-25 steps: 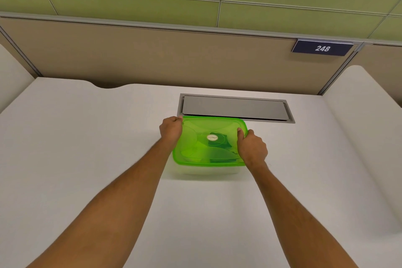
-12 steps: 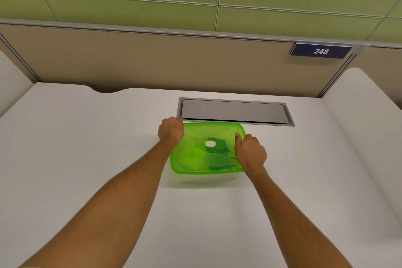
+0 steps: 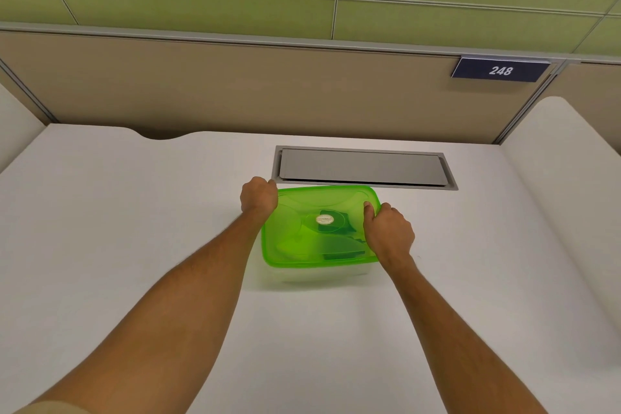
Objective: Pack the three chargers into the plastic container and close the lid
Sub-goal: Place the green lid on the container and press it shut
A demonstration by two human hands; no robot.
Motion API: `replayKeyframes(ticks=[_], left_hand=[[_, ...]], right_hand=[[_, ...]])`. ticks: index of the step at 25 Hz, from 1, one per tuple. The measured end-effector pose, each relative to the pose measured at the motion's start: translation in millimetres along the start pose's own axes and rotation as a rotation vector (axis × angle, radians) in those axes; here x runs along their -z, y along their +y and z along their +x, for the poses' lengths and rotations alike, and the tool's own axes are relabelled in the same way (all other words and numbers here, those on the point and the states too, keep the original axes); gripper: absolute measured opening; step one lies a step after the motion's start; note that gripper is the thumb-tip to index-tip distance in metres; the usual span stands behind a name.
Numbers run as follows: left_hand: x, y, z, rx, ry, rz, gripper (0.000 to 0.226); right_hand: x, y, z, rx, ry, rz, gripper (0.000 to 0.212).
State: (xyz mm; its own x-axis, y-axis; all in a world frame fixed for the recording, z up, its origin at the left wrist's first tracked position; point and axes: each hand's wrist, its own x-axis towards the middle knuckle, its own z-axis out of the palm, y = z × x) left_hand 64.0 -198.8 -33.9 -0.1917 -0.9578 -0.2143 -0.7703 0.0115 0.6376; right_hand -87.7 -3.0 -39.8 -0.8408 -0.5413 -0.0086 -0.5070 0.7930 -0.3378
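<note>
A clear plastic container [image 3: 316, 276] stands on the white desk, covered by its translucent green lid [image 3: 302, 212] with a round label in the middle. Dark charger shapes [image 3: 336, 242] show through the lid; how many is unclear. My left hand [image 3: 258, 197] is curled over the lid's far left corner. At the right edge my right hand [image 3: 388, 232] grips the lid, thumb pressed on top. The lid lies flat on the container.
A grey cable hatch [image 3: 363, 166] is set into the desk just behind the container. A beige partition with a "248" sign [image 3: 500, 70] rises at the back. White desk surface [image 3: 134, 212] spreads to both sides and in front.
The view has shifted slightly, so the container sits a little lower in frame. Both hands stay on the lid's corners with hardly any movement.
</note>
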Motion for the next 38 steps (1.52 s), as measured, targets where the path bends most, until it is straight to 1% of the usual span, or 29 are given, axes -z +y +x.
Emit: replayKeyframes(ticks=[6, 9, 11, 14, 17, 19, 22, 24, 27, 31, 35, 38], left_hand=[[-1, -5, -9, -0.043, 0.073, -0.075, 0.046], [3, -3, -16, -0.077, 0.087, -0.072, 0.050], [7, -5, -21, -0.081, 0.052, -0.046, 0.054], [7, -14, -37, -0.027, -0.025, 0.053, 0.065], [7, -29, -65, 0.024, -0.065, 0.097, 0.066], [6, -40, -86, 0.051, -0.074, 0.088, 0.067], [5, -47, -113, 0.127, -0.083, -0.018, 0.066], [1, -46, -122, 0.161, -0.048, -0.051, 0.065], [-2, -43, -130, 0.183, 0.065, -0.047, 0.060], [-5, -40, -137, 0.196, 0.162, -0.103, 0.054], [-6, -41, -139, 0.168, 0.213, -0.155, 0.051], [-4, -42, -139, 0.147, 0.221, -0.163, 0.051]], right_hand=[[-6, 7, 2, -0.193, -0.052, 0.162, 0.063], [-6, 8, 1, -0.210, -0.057, 0.193, 0.063], [-6, 8, 1, -0.208, -0.060, 0.199, 0.064], [-4, 8, 1, -0.202, -0.070, 0.200, 0.064], [-4, 7, 1, -0.200, -0.057, 0.199, 0.064], [-3, 6, 0, -0.202, -0.051, 0.199, 0.064], [0, 3, -2, -0.209, -0.050, 0.198, 0.065], [1, 1, -4, -0.219, -0.045, 0.194, 0.066], [3, -1, -6, -0.222, -0.033, 0.195, 0.066], [4, -3, -7, -0.222, -0.046, 0.166, 0.067], [6, -4, -8, -0.214, -0.064, 0.131, 0.065], [7, -3, -10, -0.223, -0.075, 0.151, 0.064]])
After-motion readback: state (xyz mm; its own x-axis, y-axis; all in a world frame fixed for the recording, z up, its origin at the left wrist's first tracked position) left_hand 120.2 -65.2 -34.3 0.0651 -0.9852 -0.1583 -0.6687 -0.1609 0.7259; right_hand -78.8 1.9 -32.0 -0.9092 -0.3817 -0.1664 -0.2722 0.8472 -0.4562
